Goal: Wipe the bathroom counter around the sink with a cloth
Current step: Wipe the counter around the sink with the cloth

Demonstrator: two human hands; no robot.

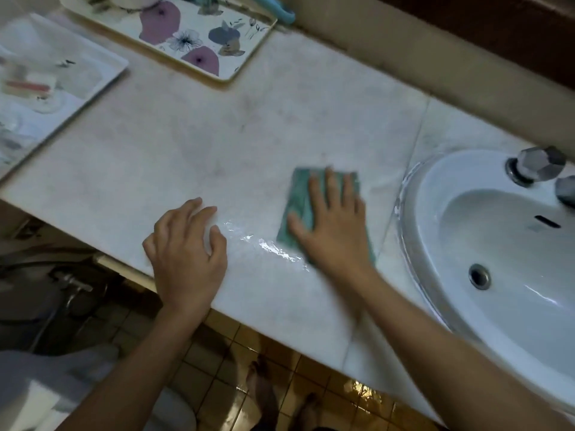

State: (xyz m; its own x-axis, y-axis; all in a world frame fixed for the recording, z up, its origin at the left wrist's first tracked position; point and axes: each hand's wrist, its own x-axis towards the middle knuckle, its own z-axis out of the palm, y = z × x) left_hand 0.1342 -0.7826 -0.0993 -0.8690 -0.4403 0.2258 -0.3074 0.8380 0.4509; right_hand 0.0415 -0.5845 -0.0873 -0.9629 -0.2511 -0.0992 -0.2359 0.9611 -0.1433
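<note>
A folded green cloth [298,203] lies flat on the pale marble counter [193,144], just left of the white sink [485,244]. My right hand [331,225] presses down on the cloth with its fingers spread, and looks blurred from motion. My left hand [186,247] rests on the counter near the front edge, fingers curled and apart, holding nothing. A wet, shiny streak [267,247] runs between the two hands.
A flowered tray [199,42] stands at the back of the counter and a white tray [46,88] with small items at the far left. Metal tap handles [535,166] sit on the sink's rim. Below the counter edge are a tiled floor and pipes.
</note>
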